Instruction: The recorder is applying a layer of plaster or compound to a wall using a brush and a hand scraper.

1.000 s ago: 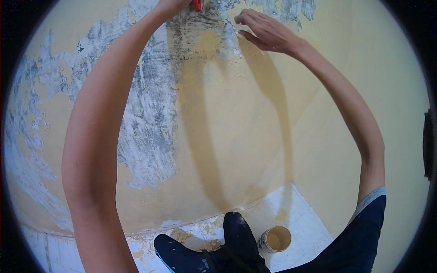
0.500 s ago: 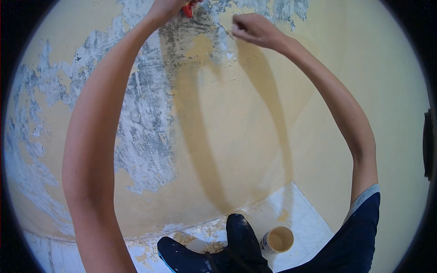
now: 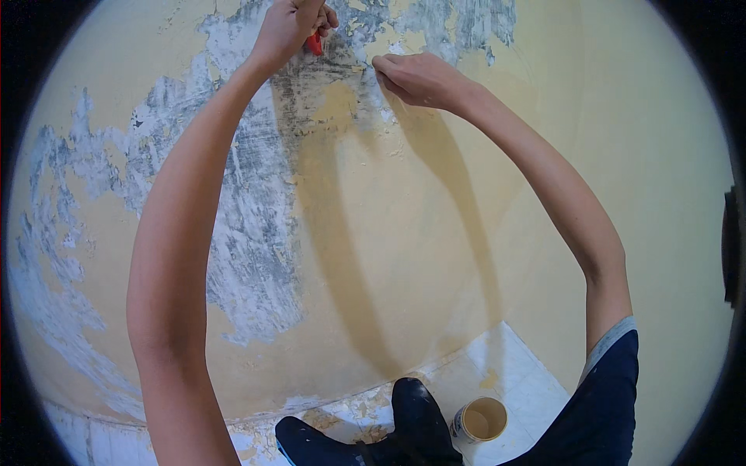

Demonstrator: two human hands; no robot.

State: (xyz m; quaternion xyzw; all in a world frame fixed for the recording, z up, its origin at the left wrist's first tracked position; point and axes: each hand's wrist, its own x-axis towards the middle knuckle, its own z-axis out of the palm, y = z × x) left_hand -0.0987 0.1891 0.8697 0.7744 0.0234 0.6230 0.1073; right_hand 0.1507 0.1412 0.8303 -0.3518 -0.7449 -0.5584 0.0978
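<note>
My left hand (image 3: 291, 31) is closed around a red-handled tool (image 3: 314, 43) at the top of the wall; the tool's far end is hidden. Right of it, my right hand (image 3: 420, 78) has its fingers pinched together at a ragged edge of the cream paint (image 3: 342, 101). What those fingertips hold, if anything, is too small to make out. Around both hands the paint is stripped in patches, baring a grey and white surface (image 3: 252, 233). Both arms reach up, and their shadows fall on the wall.
An open round tub (image 3: 486, 419) stands on the white tiled floor (image 3: 521, 365), right of my dark shoes (image 3: 416, 412). Cream paint flakes (image 3: 373, 404) litter the floor along the wall's foot. A dark object (image 3: 730, 247) shows at the far right edge.
My right hand has shifted left and slightly down in the picture, its fingertips now against the paint edge. The left hand with the red-handled tool sits a little lower in view.
</note>
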